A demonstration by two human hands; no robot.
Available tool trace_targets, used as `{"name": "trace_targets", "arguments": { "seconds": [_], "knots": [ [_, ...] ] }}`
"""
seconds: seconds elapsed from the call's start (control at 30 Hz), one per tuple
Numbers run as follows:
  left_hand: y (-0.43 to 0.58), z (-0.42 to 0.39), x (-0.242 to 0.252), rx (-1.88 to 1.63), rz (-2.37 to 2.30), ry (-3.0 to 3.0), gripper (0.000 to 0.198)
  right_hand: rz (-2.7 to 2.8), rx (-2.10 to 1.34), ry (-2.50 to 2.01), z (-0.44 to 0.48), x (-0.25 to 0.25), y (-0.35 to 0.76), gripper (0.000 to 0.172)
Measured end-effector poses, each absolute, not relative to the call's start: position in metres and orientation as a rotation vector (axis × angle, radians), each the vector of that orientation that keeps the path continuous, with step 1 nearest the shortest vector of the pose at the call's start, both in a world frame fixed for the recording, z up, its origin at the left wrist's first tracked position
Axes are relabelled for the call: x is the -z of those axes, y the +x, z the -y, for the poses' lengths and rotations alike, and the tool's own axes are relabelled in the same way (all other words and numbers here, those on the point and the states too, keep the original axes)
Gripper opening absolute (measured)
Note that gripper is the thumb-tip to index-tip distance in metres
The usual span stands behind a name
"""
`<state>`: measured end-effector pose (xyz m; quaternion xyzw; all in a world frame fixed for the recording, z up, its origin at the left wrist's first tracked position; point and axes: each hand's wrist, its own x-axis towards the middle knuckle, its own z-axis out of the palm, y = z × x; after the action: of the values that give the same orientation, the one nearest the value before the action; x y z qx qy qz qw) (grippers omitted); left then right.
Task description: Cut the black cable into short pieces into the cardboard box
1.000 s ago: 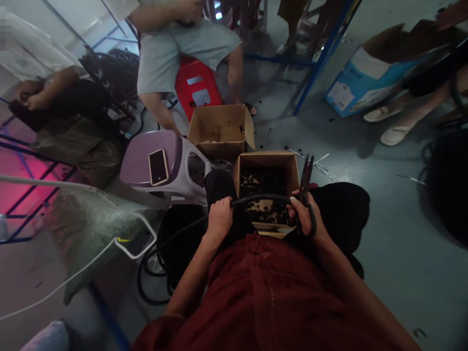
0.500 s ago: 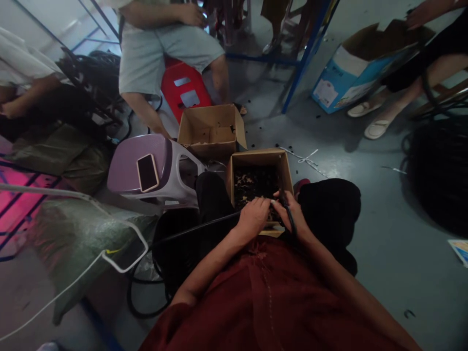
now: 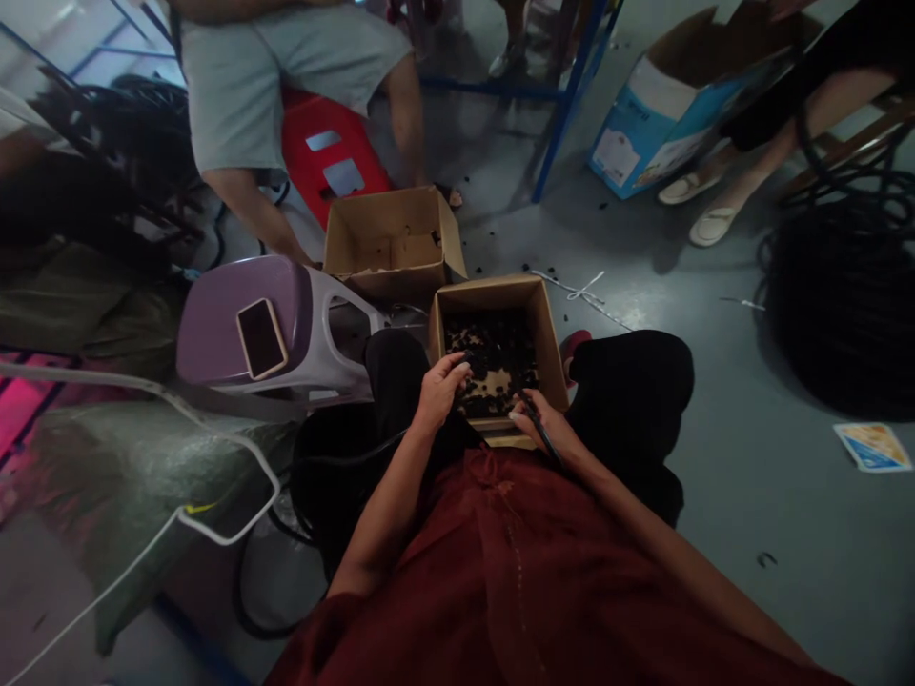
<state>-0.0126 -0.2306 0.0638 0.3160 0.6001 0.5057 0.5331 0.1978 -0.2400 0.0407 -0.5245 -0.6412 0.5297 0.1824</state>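
My left hand (image 3: 441, 389) is closed in a pinch around the end of a black rubber-like cord (image 3: 357, 459), above the near left side of an open cardboard box (image 3: 554, 357). The cord trails back to the left under my forearm. My right hand (image 3: 549, 424) is closed on what look like black scissors (image 3: 538, 426), at the box's near right corner; their dark blades are hard to make out. Many small black pieces (image 3: 493, 333) lie over the box floor, which stands between my knees. The two hands are apart.
A second cardboard box (image 3: 386, 272) stands just beyond. On the left is a purple stool (image 3: 207, 314) with a phone (image 3: 261, 338) on it. A large black cord coil (image 3: 843, 314) lies at right. Other people sit nearby, one beside a blue carton (image 3: 636, 133).
My hands were together over the box's near edge; now they have separated, the left one moving left and forward. The whole view has shifted slightly.
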Motion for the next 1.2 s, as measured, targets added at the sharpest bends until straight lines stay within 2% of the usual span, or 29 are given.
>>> {"name": "trace_targets", "arguments": {
  "seconds": [0.27,0.63,1.2],
  "knots": [
    [-0.008,0.226,-0.047,-1.160,-1.388,0.671,0.038,2.054,-1.371,-1.534,0.240,-0.032,0.201,0.048],
    [-0.003,0.229,-0.031,-1.047,-1.355,0.604,0.037,2.166,-1.319,-1.530,0.235,-0.027,0.193,0.044],
    [-0.002,0.228,-0.032,-0.921,-1.320,0.647,0.036,2.233,-1.418,-1.477,0.232,-0.017,0.198,0.059]
  ]
}}
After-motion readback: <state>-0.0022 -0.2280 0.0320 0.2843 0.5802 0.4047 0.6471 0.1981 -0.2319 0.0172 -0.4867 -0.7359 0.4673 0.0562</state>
